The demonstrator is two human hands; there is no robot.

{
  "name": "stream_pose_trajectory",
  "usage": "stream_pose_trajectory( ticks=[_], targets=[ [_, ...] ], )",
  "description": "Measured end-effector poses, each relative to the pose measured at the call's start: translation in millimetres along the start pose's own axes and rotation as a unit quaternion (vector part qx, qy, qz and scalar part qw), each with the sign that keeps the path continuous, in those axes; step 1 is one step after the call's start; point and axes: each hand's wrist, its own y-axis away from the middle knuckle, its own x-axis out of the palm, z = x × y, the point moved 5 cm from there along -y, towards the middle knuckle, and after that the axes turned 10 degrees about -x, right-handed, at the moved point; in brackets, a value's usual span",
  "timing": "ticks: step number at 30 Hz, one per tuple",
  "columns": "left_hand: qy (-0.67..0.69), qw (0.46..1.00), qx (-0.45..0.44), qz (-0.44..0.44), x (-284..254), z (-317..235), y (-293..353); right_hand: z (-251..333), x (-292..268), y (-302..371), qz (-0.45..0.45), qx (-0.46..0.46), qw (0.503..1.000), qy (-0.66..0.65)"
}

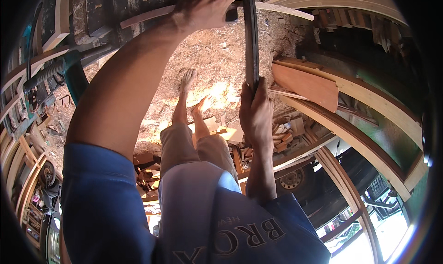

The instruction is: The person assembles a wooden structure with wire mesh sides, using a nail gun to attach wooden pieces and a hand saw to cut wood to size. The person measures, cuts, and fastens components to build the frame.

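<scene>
My right hand (256,110) is closed around the near end of a long, narrow dark bar (250,37). The bar runs away from me past the upper edge, with a lengthwise line along it. Up at the top, my left hand (205,10) reaches across a thin pale wooden strip (284,10), its curled fingertips close to the bar's left side. Those fingers are partly cut off by the picture's edge, so what they grip is hidden. A small dark block (231,15) shows just below them. The strip passes crosswise at the bar's far part.
Sawdust and shavings cover the floor (217,56) around bare feet. A green screw clamp (74,72) stands left, by my forearm. Long curved boards (355,86) and a reddish panel (304,86) lie right. Wood offcuts (284,137) pile near my right wrist; a vehicle wheel (291,178) shows behind.
</scene>
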Motion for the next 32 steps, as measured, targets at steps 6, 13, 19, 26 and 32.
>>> stream_pose_trajectory(
  ticks=[6,13,19,26,32],
  targets=[
    [-0.001,1.000,-0.008,0.020,1,3,-1,10,-17,8,0.004,-0.020,1.000,-0.010],
    [-0.064,0.998,0.017,0.017,10,3,-1,2,-12,12,0.030,0.025,0.999,0.011],
    [-0.094,0.995,0.041,-0.001,12,6,-3,-3,-11,-29,0.012,-0.055,0.996,-0.066],
    [-0.092,0.994,0.051,0.000,8,10,-4,4,-15,28,-0.034,-0.004,0.996,-0.077],
    [-0.068,0.997,-0.042,0.007,12,10,-5,0,-4,-32,-0.017,-0.042,0.997,-0.058]
  ],
)
